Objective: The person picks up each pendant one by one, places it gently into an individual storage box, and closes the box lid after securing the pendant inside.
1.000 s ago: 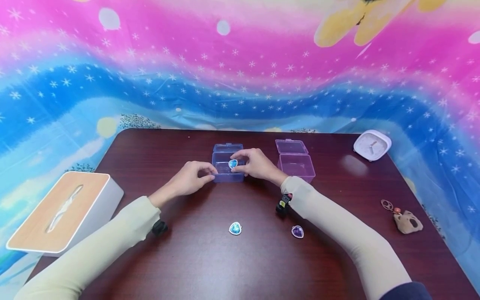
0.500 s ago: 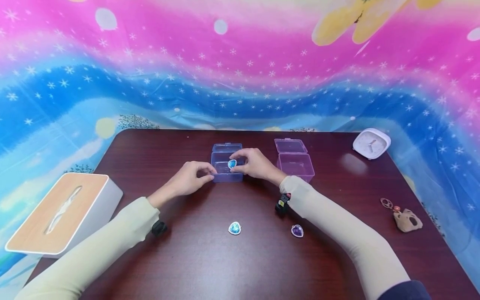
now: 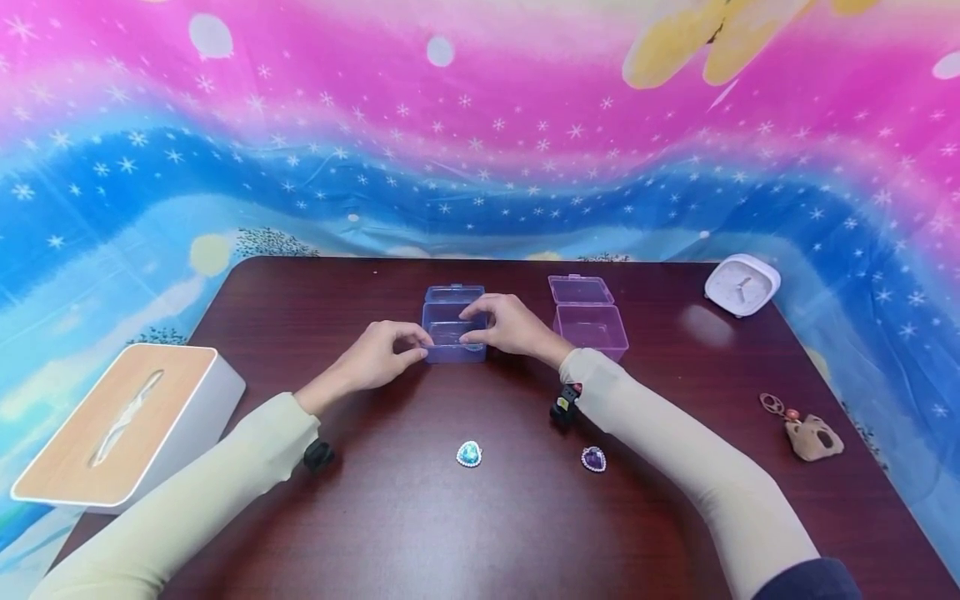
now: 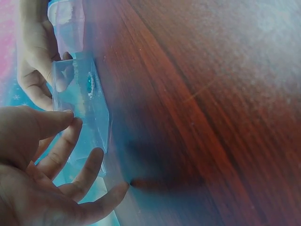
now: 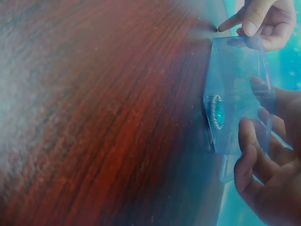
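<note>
- Half a second ago the right hand (image 3: 513, 325) held the blue gem (image 5: 217, 112) over the blue box (image 3: 441, 354). Now the gem is low inside the box, by its near wall.
- The right hand has let go. Its thumb and fingers are spread apart at the top of the box and hold nothing.
- The left hand (image 3: 381, 357) pinches the box's near corner, at 8 o'clock.
- So 1 gem seems to be put in. The light blue gem (image 3: 469, 454) at the box's 6 o'clock and the purple gem (image 3: 593, 459) at 4 o'clock lie on the tabletop (image 3: 390, 500).
- In the head view, the blue gem is at the left hand's 3 o'clock and the right hand's 8 o'clock, near both.
</note>
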Tool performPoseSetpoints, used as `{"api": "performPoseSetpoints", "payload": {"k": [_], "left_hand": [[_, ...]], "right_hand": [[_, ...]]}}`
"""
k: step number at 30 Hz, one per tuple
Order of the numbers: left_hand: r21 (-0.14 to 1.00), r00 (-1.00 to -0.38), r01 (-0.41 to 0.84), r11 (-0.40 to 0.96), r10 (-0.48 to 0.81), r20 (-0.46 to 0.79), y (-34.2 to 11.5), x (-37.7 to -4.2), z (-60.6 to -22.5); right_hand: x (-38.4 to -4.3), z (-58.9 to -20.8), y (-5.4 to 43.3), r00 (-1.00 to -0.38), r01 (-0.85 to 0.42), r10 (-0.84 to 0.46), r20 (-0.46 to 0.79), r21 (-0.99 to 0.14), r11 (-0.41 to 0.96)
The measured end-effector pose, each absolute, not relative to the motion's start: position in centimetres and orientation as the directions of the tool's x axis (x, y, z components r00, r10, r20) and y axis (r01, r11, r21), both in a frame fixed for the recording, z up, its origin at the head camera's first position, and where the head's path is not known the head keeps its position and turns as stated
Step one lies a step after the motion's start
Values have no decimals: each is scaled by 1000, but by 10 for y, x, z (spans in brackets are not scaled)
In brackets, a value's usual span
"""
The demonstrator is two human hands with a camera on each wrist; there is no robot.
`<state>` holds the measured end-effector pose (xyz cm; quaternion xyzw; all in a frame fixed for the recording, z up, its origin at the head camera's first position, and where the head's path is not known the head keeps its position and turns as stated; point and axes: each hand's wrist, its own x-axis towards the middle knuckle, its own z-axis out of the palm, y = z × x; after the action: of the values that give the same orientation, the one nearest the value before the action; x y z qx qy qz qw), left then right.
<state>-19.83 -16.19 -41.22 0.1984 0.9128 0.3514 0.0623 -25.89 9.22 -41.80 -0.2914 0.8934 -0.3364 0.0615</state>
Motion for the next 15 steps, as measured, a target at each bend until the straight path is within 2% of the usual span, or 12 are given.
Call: {"api": "performPoseSetpoints", "payload": {"k": [7, 12, 15], "left_hand": [[664, -911, 329, 671, 412, 35, -162, -199, -412], [662, -908, 342, 667, 415, 51, -161, -199, -413], [660, -913, 333, 673, 406, 46, -163, -197, -413]], "right_hand": [[-252, -405, 98, -824, -499, -544, 156, -656, 567], [-233, -387, 104, -791, -555, -557, 254, -681, 478], [-215, -379, 107, -763, -569, -590, 264, -707, 420]]}}
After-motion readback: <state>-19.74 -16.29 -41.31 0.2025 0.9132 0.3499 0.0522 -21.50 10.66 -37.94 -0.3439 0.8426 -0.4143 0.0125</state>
